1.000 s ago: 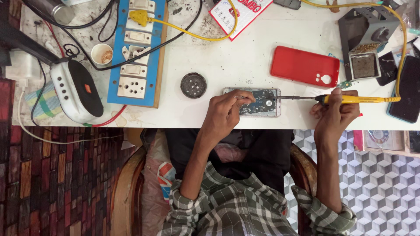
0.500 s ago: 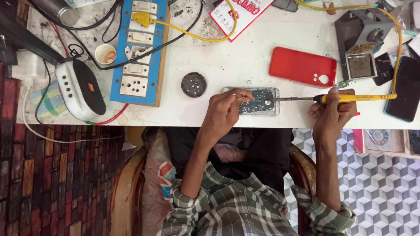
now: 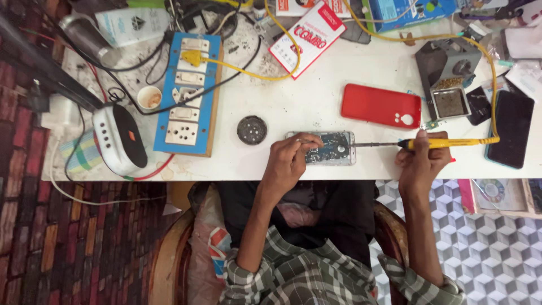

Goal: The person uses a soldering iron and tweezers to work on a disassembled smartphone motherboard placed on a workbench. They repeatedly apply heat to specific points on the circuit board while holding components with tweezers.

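An opened phone (image 3: 330, 148) w/ its circuit board showing lies flat near the front edge of the white counter (image 3: 305, 107), approx. centre. The left hand (image 3: 288, 164) rests on the phone's left end, fingers pinched together on a thin tool; what tool exactly is too small to tell. The right hand (image 3: 420, 161) is clenched round the yellow handle of a soldering iron (image 3: 429, 143). The iron lies roughly level, its metal tip pointing left & reaching the phone's right end. A yellow cable (image 3: 492, 85) runs from the iron's back end up & across the counter.

Just behind the phone & to its right lies a red phone case (image 3: 381, 105), apart from it. A small round dark disc (image 3: 252, 130) sits just left of the phone. Further left: a blue board of sockets & switches (image 3: 189, 99) w/ a yellow plug (image 3: 192, 57) in its upper part, then a black-and-white speaker (image 3: 119, 138) at the counter's front left. A dark phone (image 3: 512, 135) lies face up on the far right, past the right hand. A grey metal stand (image 3: 449, 73) w/ a square tray sits behind the iron.
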